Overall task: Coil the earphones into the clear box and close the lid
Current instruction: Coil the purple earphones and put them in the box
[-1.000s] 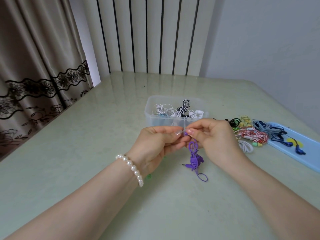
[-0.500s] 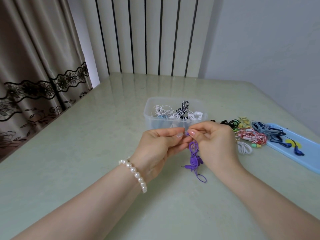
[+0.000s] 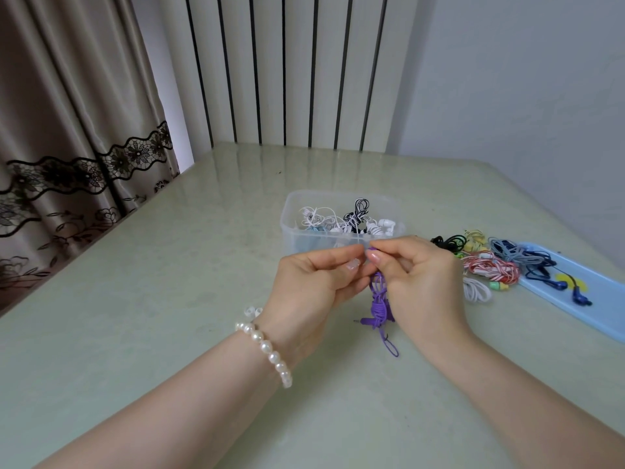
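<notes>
Both hands are up close together right in front of the clear box [image 3: 341, 228], working on a purple pair of earphones [image 3: 379, 304]. The left hand [image 3: 313, 289] has its fingers curled in, thumb and forefinger pressed together at the top end of the purple bundle. The right hand [image 3: 422, 282] is doing much the same from the other side: fingers folded, thumb tip meeting the left thumb, pinching that same top bit of cord. So neither hand is spread at all, both are closed down tight on the wire.

The purple bundle hangs down between the two palms, wrapped around its middle, with the jack plug sticking out to the left and a small loop trailing at the bottom, just over the table [image 3: 169, 299].

The clear box sits just behind the hands, lid off, already holding white and black-and-white coils. The blue lid [image 3: 605, 299] lies off to the right, with a heap of other earphones [image 3: 490, 265] (red-striped, white, grey, dark blue, black, yellow) partly on it and partly beside it. There's a pearl bracelet [image 3: 267, 350] on the left wrist.
</notes>
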`<action>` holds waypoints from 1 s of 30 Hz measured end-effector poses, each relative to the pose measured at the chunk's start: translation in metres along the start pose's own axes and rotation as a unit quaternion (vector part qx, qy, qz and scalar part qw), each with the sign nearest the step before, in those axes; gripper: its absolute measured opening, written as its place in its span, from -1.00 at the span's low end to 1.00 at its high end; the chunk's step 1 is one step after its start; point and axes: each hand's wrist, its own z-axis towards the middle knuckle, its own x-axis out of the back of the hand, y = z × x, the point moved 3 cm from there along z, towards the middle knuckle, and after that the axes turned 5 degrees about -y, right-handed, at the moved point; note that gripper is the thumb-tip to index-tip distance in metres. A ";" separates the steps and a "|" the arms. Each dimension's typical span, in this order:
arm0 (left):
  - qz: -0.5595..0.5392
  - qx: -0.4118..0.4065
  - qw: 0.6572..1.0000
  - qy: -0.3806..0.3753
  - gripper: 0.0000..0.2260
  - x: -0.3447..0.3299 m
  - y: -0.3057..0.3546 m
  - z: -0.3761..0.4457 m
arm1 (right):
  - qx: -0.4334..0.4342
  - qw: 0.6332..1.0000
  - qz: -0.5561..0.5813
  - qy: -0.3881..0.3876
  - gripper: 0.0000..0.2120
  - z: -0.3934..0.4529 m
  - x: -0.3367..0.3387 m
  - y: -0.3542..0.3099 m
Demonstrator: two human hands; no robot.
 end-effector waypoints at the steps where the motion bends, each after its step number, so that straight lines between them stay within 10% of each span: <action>1: -0.012 0.004 1.000 0.001 -0.84 0.001 0.000 0.000 | -0.023 0.999 0.032 -0.012 -0.78 0.002 0.002 0.001; 7: -0.048 0.036 0.998 0.001 -0.89 0.007 0.002 0.006 | -0.171 0.939 0.278 -0.108 -0.84 0.010 0.006 0.005; 30: 0.091 -0.018 0.996 -0.013 -0.88 0.008 0.001 0.014 | -0.231 0.923 0.270 -0.146 -0.89 0.010 0.005 0.002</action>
